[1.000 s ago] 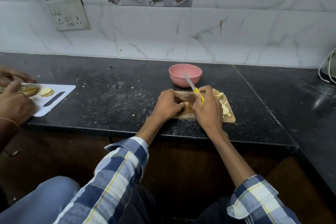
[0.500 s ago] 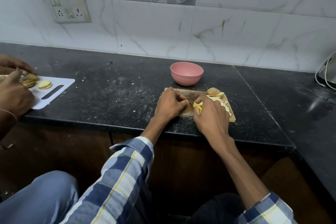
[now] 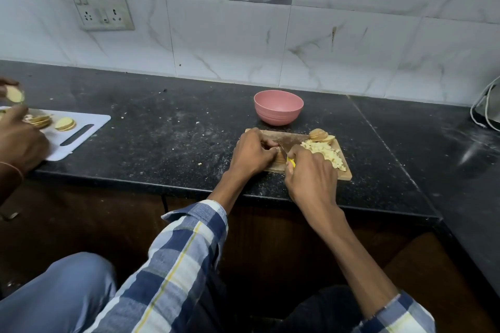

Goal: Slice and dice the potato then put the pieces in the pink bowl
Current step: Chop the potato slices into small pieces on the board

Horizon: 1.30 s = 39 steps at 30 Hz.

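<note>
Head view, single entry. Left hand (image 3: 253, 153): fingers curling down over a stack of potato slices (image 3: 280, 157), pinning it on the wooden cutting board (image 3: 346, 170); most of the stack is hiding under the fingers. Right hand (image 3: 311, 173): sitting just right of the left hand, gripping the yellow handle (image 3: 291, 162) of a knife whose blade (image 3: 282, 147) is angling up and away between the two hands, its edge meeting the slices. Diced potato (image 3: 326, 154): lying in a pale heap on the board, immediately beyond and to the right of the right hand's knuckles. Uncut round slices (image 3: 320, 136): leaning together at the board's far right corner, past the heap. Pink bowl (image 3: 278, 111): standing upright on the black countertop (image 3: 162, 138), just beyond the board's far edge and ahead of both hands; its interior is showing no pieces. Well off to the left of the left hand, a second person's hand (image 3: 20, 140) is resting on a white cutting board (image 3: 89, 127) carrying more potato rounds (image 3: 65, 124), while another hand (image 3: 8, 88) is holding a slice above it. A switch and socket plate (image 3: 100, 7) is sitting on the marble-tiled wall far beyond the hands.
</note>
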Each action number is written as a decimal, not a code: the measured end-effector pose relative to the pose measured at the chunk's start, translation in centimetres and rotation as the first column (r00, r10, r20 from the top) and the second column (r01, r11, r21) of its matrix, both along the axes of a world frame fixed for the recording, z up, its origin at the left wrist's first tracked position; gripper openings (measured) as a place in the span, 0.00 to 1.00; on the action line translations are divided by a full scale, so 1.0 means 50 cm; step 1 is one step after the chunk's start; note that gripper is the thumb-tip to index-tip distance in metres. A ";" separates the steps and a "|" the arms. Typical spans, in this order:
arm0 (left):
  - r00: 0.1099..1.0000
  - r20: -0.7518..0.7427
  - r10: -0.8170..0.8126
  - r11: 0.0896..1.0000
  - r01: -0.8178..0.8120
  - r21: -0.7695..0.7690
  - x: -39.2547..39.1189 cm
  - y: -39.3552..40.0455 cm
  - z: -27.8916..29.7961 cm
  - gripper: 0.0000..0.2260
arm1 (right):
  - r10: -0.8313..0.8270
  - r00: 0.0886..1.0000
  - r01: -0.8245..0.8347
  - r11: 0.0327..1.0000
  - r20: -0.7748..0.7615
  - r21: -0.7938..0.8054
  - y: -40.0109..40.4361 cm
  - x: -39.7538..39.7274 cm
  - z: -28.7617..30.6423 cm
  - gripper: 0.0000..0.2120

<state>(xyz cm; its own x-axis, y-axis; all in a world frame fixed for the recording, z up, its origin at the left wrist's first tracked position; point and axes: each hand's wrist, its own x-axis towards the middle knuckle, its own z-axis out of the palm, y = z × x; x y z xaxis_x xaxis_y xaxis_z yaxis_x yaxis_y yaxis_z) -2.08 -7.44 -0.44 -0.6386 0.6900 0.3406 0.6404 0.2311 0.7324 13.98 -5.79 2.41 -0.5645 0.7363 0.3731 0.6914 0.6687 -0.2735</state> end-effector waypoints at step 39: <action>0.999 -0.021 0.031 0.998 -0.030 0.061 -0.026 0.010 -0.029 0.14 | -0.017 1.000 0.019 0.997 0.024 -0.069 -0.009 0.035 0.048 0.10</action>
<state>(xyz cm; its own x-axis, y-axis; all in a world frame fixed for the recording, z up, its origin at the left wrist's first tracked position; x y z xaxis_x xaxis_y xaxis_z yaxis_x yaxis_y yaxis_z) -3.36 -6.96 -1.90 -0.6507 0.6482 0.3955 0.6500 0.2063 0.7314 15.75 -6.24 4.81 -0.5586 0.7700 0.3083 0.7100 0.6360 -0.3023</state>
